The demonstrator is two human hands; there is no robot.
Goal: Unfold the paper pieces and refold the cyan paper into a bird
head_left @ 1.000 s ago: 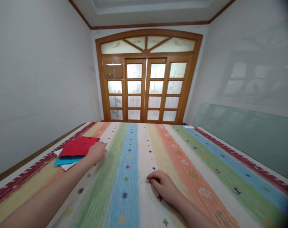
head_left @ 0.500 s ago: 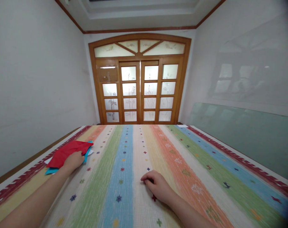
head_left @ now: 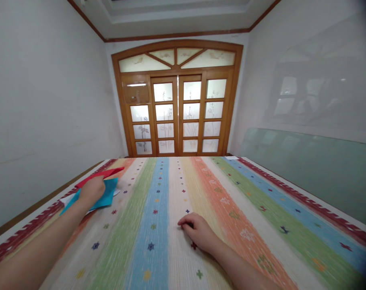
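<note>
On the left side of the striped cloth, my left hand [head_left: 94,190] is closed on a red sheet [head_left: 112,172], which is raised and tilted over the pile. I cannot tell whether the sheet is paper or fabric. Beneath it a blue sheet [head_left: 109,195] shows, with the edge of a white sheet [head_left: 68,199] sticking out at the left. My wrist and fingers hide much of the pile. My right hand [head_left: 197,230] rests on the cloth near the middle, fingers loosely curled in and nothing seen in them.
A striped, patterned cloth [head_left: 161,201] covers the table. At its far right edge lies a small white piece [head_left: 231,158]. A pale green glass panel [head_left: 306,161] leans along the right wall. Wooden doors with glass panes [head_left: 178,112] stand beyond the far edge.
My left hand has moved slightly up and away with the red sheet, which has tilted up and back, baring more of the blue sheet. My right hand has stayed nearly still.
</note>
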